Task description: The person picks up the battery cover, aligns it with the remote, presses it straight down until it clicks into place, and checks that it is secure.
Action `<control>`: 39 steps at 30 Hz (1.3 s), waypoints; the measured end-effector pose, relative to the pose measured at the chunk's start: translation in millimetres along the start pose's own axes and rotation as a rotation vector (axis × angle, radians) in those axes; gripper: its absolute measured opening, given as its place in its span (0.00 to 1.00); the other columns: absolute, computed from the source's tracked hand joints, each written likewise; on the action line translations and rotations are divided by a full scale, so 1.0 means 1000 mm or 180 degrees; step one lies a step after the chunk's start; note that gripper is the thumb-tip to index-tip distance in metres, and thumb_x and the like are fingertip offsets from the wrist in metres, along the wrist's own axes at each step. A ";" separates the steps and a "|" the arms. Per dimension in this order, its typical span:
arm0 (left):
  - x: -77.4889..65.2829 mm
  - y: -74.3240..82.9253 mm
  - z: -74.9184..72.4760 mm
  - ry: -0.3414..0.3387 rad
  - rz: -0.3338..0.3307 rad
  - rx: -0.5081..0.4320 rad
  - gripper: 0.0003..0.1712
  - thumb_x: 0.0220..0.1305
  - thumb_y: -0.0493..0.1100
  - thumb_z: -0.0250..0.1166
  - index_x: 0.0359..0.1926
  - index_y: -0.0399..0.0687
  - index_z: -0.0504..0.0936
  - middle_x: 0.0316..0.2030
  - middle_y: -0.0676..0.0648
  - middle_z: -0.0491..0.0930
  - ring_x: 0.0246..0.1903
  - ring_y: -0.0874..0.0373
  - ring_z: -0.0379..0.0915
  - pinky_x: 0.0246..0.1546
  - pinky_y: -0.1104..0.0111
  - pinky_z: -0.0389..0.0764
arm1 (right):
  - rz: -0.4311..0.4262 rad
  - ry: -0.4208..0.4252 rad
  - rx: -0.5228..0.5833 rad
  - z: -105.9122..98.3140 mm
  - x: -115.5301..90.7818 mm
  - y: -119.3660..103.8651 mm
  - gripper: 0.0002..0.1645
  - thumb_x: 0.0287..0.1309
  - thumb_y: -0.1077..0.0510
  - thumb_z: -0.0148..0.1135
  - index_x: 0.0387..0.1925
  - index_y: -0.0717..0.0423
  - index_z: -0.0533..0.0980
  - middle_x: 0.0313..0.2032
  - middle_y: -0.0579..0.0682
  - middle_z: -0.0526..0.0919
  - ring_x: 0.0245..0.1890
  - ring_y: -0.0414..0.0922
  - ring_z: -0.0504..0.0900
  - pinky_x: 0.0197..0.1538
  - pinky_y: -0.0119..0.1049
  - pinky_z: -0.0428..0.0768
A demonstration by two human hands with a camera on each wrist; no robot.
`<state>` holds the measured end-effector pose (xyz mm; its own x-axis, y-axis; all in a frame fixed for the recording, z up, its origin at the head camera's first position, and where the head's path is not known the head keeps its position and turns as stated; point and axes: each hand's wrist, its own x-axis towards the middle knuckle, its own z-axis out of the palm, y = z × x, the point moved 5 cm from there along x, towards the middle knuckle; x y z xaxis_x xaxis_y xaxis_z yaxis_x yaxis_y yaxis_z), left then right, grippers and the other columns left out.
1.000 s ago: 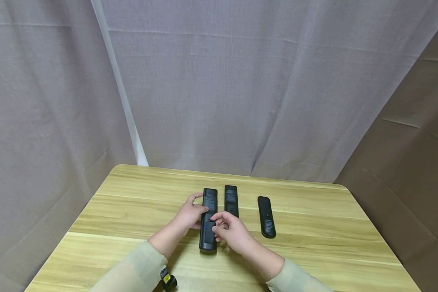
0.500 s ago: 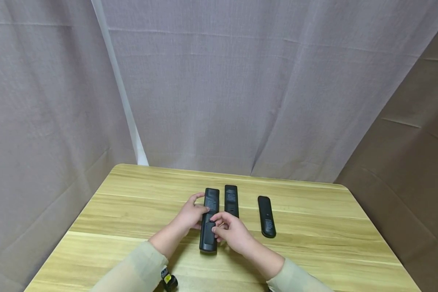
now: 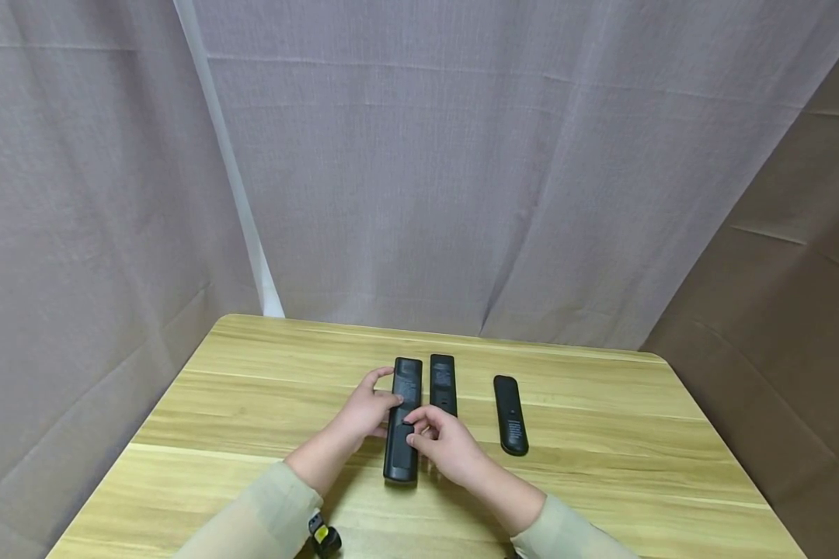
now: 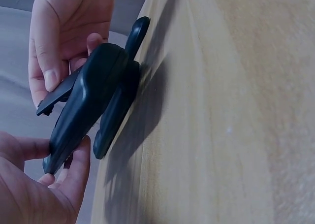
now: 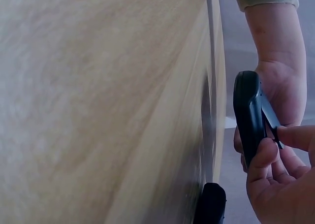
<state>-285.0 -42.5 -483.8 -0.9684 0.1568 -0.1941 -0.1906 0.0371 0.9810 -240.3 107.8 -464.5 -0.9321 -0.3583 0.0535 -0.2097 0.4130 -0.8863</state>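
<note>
My left hand [image 3: 365, 410] grips a black remote control [image 3: 409, 378] by its sides, its back face up and raised over the table. The battery cover [image 4: 60, 92] stands tilted off the remote's back, its lower end at the remote and its upper end lifted. My right hand [image 3: 454, 449] pinches that lifted end between thumb and fingers, as the right wrist view shows with the cover [image 5: 269, 115] angled away from the remote's body. The inside of the battery compartment is hidden from the head view.
A second black remote [image 3: 443, 382] lies face down just right of the held one, partly behind my right hand. Farther right lies a slimmer remote [image 3: 510, 415] with rounded ends. The wooden table [image 3: 622, 435] ends at grey curtains [image 3: 419, 194].
The held remote has shifted slightly to the right and turned a little in my left hand. The blue spot beside the cover has gone out of sight. My right hand has barely moved.
</note>
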 end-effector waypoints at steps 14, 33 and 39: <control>-0.001 0.000 0.000 0.0001 -0.0008 -0.0021 0.36 0.65 0.36 0.60 0.73 0.52 0.60 0.50 0.35 0.80 0.32 0.50 0.83 0.26 0.57 0.84 | -0.0036 0.0033 -0.0180 0.001 0.000 0.001 0.11 0.61 0.63 0.65 0.46 0.58 0.78 0.31 0.45 0.75 0.26 0.41 0.72 0.27 0.30 0.71; -0.004 0.003 0.000 0.0002 0.0029 -0.0038 0.37 0.65 0.36 0.60 0.73 0.50 0.58 0.50 0.35 0.80 0.34 0.50 0.83 0.26 0.57 0.84 | 0.0008 0.0127 0.0033 0.002 -0.001 -0.001 0.13 0.59 0.64 0.67 0.45 0.60 0.77 0.28 0.46 0.72 0.25 0.41 0.69 0.26 0.28 0.67; -0.003 0.002 0.000 0.0004 0.0013 -0.0052 0.37 0.66 0.37 0.60 0.73 0.51 0.58 0.50 0.35 0.80 0.35 0.49 0.83 0.27 0.57 0.84 | 0.0027 0.0144 -0.0016 0.001 0.000 0.000 0.13 0.58 0.65 0.67 0.45 0.59 0.77 0.27 0.45 0.72 0.24 0.41 0.69 0.26 0.28 0.68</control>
<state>-282.1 -42.8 -480.7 -0.9694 0.1557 -0.1900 -0.1892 0.0203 0.9817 -239.9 107.1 -465.5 -0.9462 -0.3166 0.0670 -0.2032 0.4200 -0.8845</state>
